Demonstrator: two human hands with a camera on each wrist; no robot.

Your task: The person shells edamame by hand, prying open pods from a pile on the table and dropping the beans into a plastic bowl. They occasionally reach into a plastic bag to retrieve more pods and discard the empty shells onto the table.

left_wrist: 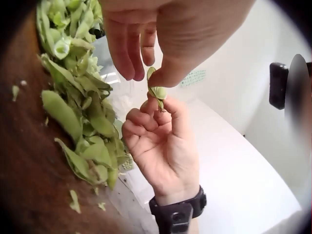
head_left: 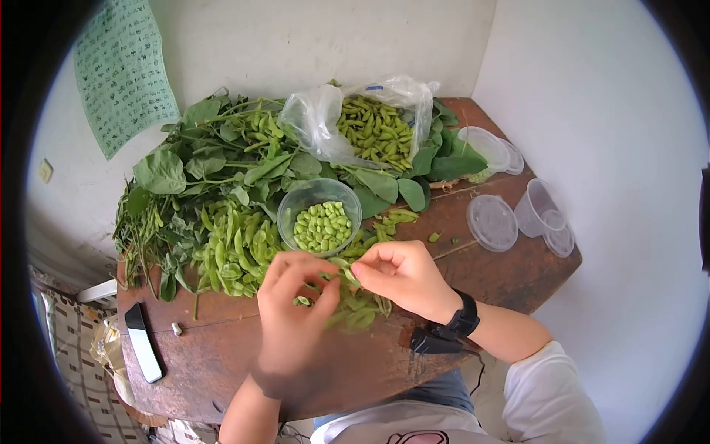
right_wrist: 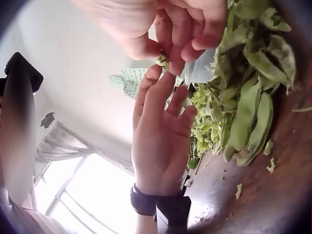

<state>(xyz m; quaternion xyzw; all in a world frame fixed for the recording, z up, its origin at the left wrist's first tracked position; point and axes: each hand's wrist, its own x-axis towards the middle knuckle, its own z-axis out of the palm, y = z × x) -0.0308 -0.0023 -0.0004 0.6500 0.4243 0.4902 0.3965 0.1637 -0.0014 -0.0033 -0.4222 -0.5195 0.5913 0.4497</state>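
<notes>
Between my two hands is a split soybean pod, with a pale green bean showing in its opening. My right hand pinches one end of it between thumb and curled fingers. From the other side my left hand, blurred in the head view, has thumb and forefinger on the pod. Just beyond the hands stands a clear plastic bowl of shelled beans. Under the hands lie loose pods, some flattened and split, seen close in the left wrist view. More pods are heaped left of the bowl.
Leafy bean stalks cover the back of the wooden table. A plastic bag of pods lies on them. At the right are a clear cup and several lids; a phone lies near the left edge.
</notes>
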